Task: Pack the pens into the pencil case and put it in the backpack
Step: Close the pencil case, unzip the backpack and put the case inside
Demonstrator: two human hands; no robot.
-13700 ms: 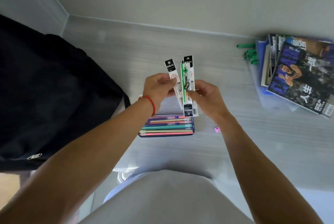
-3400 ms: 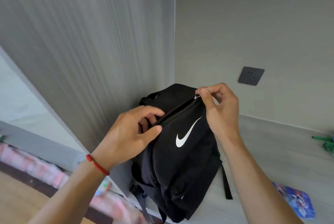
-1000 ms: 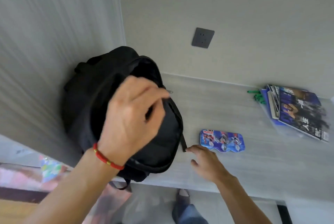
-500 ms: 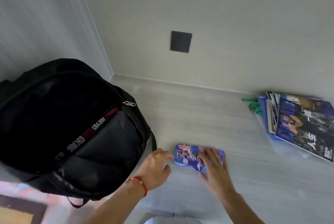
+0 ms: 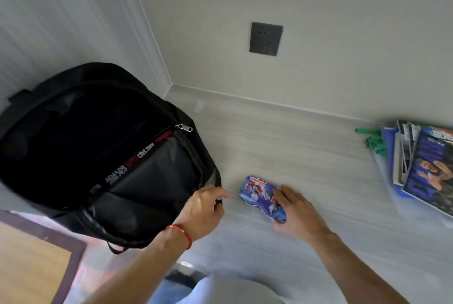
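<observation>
The black backpack (image 5: 147, 181) lies on the left of the grey desk, its main pocket unzipped and gaping, dark inside. The blue pencil case (image 5: 255, 187) with cartoon print lies shut on the desk just right of the backpack. My right hand (image 5: 299, 213) grips the case's right end, fingers over the lid and thumb under the edge. My left hand (image 5: 202, 210), with a red cord at the wrist, curls around the strap at the backpack's right side, a short gap left of the case. No pens show near the case.
A stack of magazines (image 5: 426, 168) lies at the right desk edge, with several green pens (image 5: 372, 141) beside it at the back. A dark wall socket (image 5: 266, 38) sits above the desk. Walls close the back and left. The desk's front edge is near my body.
My left hand has drawn back from the case's left end to the backpack's side. My right hand has slid to the case's right end and closed on it. The backpack stays open.
</observation>
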